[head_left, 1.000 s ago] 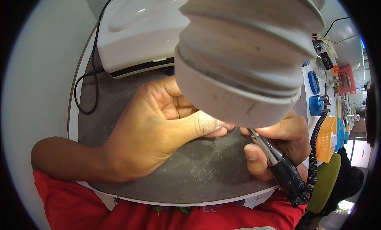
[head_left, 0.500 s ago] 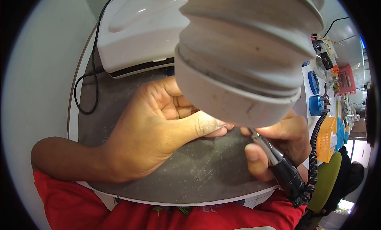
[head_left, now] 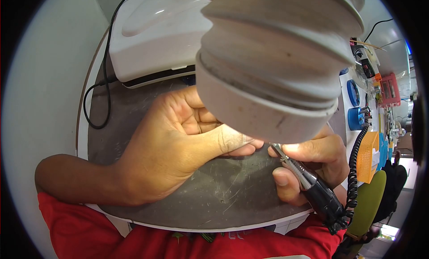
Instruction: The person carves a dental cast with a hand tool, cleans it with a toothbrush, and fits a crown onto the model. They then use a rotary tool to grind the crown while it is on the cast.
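Observation:
My left hand (head_left: 174, 145) is over the grey tabletop (head_left: 223, 187), fingers curled and thumb pressed towards the fingertips. What it pinches, if anything, is hidden at the fingertips under the hood's rim. To its right, my right hand (head_left: 328, 158) grips a black and silver rotary handpiece (head_left: 319, 192) between thumb and fingers. The handpiece slants up and left, its metal nose near the left fingertips; the very tip is hard to make out. A coiled black cord (head_left: 353, 178) runs beside it.
A white ribbed duct with a wide rim (head_left: 268, 118) hangs close above both hands and blocks part of the view. Behind stands a white machine (head_left: 156, 48) with a black cable (head_left: 107, 109). On the right are an orange basket (head_left: 368, 158), a blue holder (head_left: 355, 119) and a pink basket (head_left: 390, 90).
My right hand and the handpiece have shifted slightly, with the metal nose a little further left and more of it showing. My left hand has barely moved.

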A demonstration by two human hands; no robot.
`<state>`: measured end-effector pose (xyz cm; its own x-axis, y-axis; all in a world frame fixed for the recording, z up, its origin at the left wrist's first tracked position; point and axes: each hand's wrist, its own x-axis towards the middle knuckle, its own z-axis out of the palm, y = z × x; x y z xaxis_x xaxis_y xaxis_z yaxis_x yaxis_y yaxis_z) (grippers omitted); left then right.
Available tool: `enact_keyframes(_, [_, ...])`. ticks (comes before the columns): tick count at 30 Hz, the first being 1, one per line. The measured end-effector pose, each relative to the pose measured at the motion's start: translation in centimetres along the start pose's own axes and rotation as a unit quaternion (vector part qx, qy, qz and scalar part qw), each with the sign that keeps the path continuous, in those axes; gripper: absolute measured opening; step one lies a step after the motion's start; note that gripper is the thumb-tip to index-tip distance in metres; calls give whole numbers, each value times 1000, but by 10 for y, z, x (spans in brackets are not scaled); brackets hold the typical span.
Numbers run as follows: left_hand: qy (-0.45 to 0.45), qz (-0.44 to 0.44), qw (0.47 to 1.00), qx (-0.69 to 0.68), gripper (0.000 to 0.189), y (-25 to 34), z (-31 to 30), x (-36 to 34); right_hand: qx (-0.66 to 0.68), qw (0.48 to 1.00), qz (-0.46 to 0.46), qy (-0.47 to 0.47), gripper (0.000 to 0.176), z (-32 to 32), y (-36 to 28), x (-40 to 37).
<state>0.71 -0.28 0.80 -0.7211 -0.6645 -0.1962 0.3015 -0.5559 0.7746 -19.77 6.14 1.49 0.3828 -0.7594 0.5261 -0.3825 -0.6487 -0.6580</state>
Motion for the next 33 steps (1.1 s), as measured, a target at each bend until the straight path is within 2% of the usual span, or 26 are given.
enact_keyframes(5, [5, -20, 1000, 7, 26, 2, 1, 0, -24, 999, 11, 25, 31, -2, 1, 1])
enact_keyframes(9, [12, -20, 1000, 9, 26, 0, 0, 0, -43, 998, 12, -40, 34, -10, -11, 6])
enact_keyframes(14, [13, 6, 998, 56, 28, -5, -1, 0, -26, 997, 11, -69, 36, -8, -13, 6])
enact_keyframes(24, [5, 23, 999, 36, 28, -5, 0, 2, -9, 998, 43, -51, 38, -5, -15, 3])
enact_keyframes(33, [23, -7, 998, 56, 29, 0, 3, 0, -7, 999, 26, -19, 37, -3, -10, 1])
